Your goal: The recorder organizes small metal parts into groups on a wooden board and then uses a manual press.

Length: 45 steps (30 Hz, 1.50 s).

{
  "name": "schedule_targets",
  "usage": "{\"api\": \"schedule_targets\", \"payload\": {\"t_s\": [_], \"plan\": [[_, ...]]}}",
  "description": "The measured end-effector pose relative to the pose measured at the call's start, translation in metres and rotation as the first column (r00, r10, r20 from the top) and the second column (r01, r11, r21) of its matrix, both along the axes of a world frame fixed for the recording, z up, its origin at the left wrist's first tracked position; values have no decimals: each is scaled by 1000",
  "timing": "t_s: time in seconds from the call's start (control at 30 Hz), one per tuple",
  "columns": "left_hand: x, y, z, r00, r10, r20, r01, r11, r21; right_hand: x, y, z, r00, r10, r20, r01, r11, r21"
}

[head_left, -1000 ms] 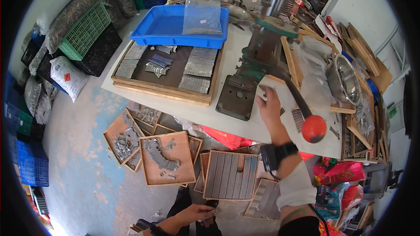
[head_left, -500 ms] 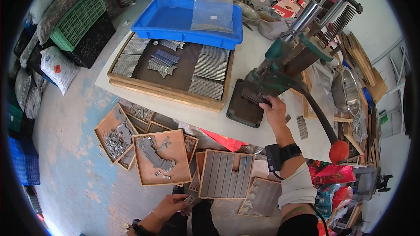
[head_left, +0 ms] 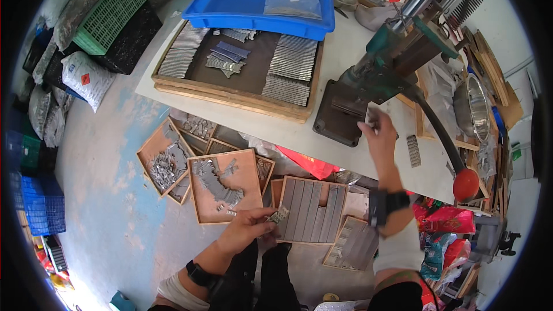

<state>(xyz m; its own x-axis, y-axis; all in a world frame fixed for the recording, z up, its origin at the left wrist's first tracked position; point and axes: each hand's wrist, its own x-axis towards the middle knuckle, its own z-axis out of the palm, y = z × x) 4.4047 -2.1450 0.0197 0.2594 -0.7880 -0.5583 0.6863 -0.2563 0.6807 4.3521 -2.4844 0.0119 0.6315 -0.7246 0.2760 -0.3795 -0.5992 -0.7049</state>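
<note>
My left hand (head_left: 247,230) is closed on a small metal block with rows of holes (head_left: 280,216), pinched between thumb and fingers above my legs. At the green hand press (head_left: 391,60), my right hand (head_left: 381,138) is beside the right edge of its dark base plate (head_left: 336,120). Its fingers are curled in a pinch, and what they hold, if anything, is too small or blurred to name. A dark bar-shaped fixture (head_left: 349,107) lies across the base plate, just left of those fingers. The press's long lever (head_left: 435,126) slopes down to a red ball knob (head_left: 465,185), right of my right hand.
A wooden tray (head_left: 230,97) with rows of metal strips sits on the table, a blue bin (head_left: 259,22) resting over its back edge. A perforated strip (head_left: 413,151) lies right of the press. Below are wooden boxes of metal pieces (head_left: 199,207) and a tray of grey strips (head_left: 288,230).
My left hand has risen and moved right with the metal block. My right hand has drawn away from the fixture to the base's right side. The view has shifted, moving the scene up and right.
</note>
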Motion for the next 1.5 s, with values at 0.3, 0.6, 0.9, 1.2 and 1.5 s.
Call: {"api": "schedule_targets", "payload": {"t_s": [0.3,0.6,0.9,1.2,1.5], "plan": [[15,-5,31,994,-80,72,86,993,-81,-44,169,34,856,454,248,-395,263,880],[27,12,77,989,-55,-141,27,981,-190,-43,172,88,909,349,228,-362,389,847],[25,35,128,992,-75,-97,31,919,-392,-50,194,142,915,296,274,-377,386,842],[12,35,141,976,142,167,-83,944,-319,-50,212,183,899,356,254,-414,508,755],[22,30,144,953,181,243,-106,950,-294,-42,215,180,897,283,339,-436,443,784]]}}
